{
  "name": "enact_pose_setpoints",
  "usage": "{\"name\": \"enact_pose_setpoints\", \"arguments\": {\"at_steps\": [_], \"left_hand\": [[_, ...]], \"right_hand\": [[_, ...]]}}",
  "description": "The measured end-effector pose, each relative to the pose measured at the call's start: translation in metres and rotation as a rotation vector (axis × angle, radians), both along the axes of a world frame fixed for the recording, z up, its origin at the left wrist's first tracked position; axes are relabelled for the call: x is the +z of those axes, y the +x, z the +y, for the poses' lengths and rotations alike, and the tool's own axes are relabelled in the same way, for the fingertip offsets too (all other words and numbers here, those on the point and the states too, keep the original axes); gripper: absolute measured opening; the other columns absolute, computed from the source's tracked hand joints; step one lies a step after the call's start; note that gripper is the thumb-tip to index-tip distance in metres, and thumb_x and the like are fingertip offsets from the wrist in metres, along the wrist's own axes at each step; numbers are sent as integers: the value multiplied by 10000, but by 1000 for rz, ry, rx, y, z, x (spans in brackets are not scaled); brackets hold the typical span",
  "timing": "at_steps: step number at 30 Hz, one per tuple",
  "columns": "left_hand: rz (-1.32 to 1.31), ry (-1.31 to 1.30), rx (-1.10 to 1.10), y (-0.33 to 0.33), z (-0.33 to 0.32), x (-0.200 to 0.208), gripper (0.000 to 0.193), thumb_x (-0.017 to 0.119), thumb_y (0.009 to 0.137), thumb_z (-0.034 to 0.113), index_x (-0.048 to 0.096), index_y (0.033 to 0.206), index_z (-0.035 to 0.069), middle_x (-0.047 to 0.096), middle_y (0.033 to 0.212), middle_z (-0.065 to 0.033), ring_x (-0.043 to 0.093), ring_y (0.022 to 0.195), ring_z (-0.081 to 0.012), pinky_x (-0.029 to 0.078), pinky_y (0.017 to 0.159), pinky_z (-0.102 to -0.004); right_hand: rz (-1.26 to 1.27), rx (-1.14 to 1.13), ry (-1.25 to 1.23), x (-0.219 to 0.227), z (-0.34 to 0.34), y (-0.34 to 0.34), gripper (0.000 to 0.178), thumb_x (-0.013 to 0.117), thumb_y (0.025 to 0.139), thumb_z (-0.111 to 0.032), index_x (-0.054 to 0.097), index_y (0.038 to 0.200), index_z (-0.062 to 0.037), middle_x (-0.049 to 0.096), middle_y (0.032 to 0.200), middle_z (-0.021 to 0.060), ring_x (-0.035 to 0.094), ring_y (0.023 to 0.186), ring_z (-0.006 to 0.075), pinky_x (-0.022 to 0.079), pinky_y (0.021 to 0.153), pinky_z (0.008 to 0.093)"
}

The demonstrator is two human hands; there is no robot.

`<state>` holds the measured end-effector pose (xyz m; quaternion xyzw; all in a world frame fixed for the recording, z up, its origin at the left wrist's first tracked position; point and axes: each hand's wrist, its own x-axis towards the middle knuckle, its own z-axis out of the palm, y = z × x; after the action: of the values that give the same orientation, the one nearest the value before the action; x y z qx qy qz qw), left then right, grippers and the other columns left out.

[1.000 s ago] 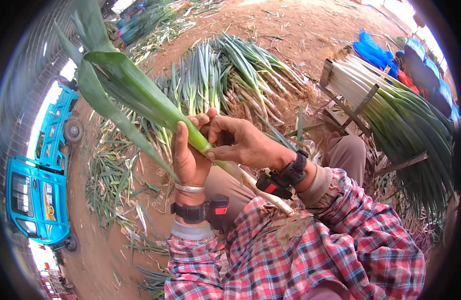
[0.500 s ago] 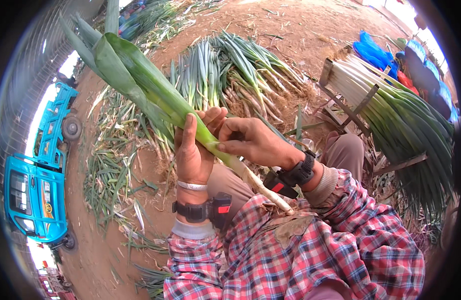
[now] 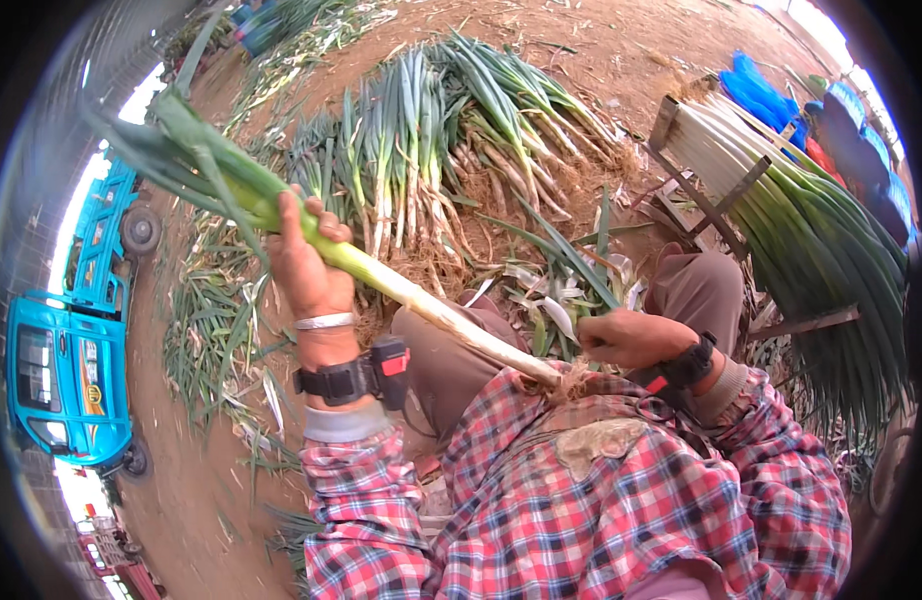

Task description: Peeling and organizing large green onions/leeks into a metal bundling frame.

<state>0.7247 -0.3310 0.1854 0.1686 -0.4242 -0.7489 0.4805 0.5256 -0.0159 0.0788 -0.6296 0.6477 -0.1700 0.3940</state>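
Observation:
In my left hand (image 3: 309,252) is a large green onion (image 3: 421,300), gripped where its green leaves begin. The leaves reach up to the far left. Its pale stalk slants down to the right, and the root end lies against my checked shirt. My right hand (image 3: 631,338) is curled closed beside the roots, apart from the stalk, near my right knee. Whatever its fingers may hold is hidden. Stripped leaves and pale peelings (image 3: 556,305) lie on the ground between my knees, just beyond that hand.
A pile of unpeeled green onions (image 3: 411,130) lies ahead on the soil. At right, a metal rack (image 3: 726,205) holds peeled ones, with blue plastic (image 3: 756,95) behind. Leaf scraps (image 3: 206,350) litter the left side. A blue truck (image 3: 71,380) stands at far left.
My right hand has left the stalk and moved down and right toward my knee. My left hand has shifted left with the green onion, and more pale stalk shows.

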Motion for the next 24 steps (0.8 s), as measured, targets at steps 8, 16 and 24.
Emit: {"name": "enact_pose_setpoints", "arguments": {"at_steps": [8, 16, 24], "left_hand": [[12, 106, -113, 4, 37, 4, 445, 425, 1024, 433, 484, 1299, 88, 606, 1154, -126, 609, 931, -216, 527, 806, -374], [-39, 98, -116, -10, 68, 14, 424, 491, 1015, 396, 446, 1305, 90, 555, 1120, -79, 561, 993, -176, 502, 874, -350], [-80, 57, -79, -14, 80, 23, 371, 522, 1014, 323, 450, 1297, 95, 551, 1088, -67, 559, 978, -158, 504, 828, -327]], "right_hand": [[-272, -285, -713, 70, -104, 60, 370, 719, 863, -150, 576, 1174, -9, 589, 1076, 143, 615, 989, 268, 511, 843, 356], [-376, -447, -818, 83, -145, 85, 247, 745, 770, -53, 567, 940, -26, 573, 853, 97, 587, 765, 222, 476, 681, 346], [-465, -491, -646, 103, -144, 86, 251, 732, 732, -68, 538, 880, -11, 553, 793, 135, 565, 745, 300, 454, 664, 383]]}}
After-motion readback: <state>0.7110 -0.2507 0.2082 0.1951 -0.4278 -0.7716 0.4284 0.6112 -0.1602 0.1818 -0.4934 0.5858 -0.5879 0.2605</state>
